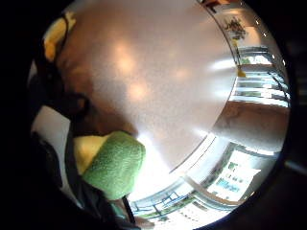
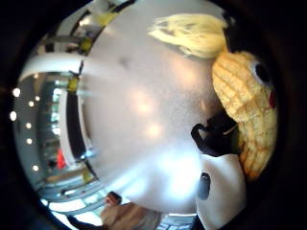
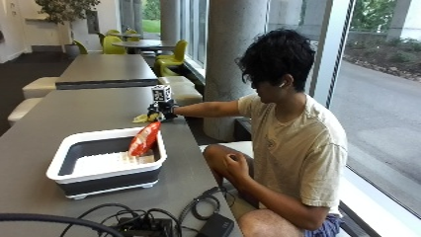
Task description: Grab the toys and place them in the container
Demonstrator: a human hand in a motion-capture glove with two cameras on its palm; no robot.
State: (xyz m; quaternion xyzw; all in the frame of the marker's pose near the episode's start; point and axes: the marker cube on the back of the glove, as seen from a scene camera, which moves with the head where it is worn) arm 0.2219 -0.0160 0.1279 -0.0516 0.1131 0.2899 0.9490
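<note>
On the grey table my gloved right hand reaches out to the far side and grips a yellow plush toy. In the thumb side palm view the toy shows a corn-like quilted body, a dark eye, a red mouth and a pale tuft. Its green part lies close against the palm in the little finger side view. Whether the toy touches the table I cannot tell. The white and dark grey container stands nearer the camera, with a red toy leaning on its right wall.
Black cables and small devices lie at the table's near edge. The person's bare hand rests on a knee. A concrete column stands beyond the table's right side, and a second table behind.
</note>
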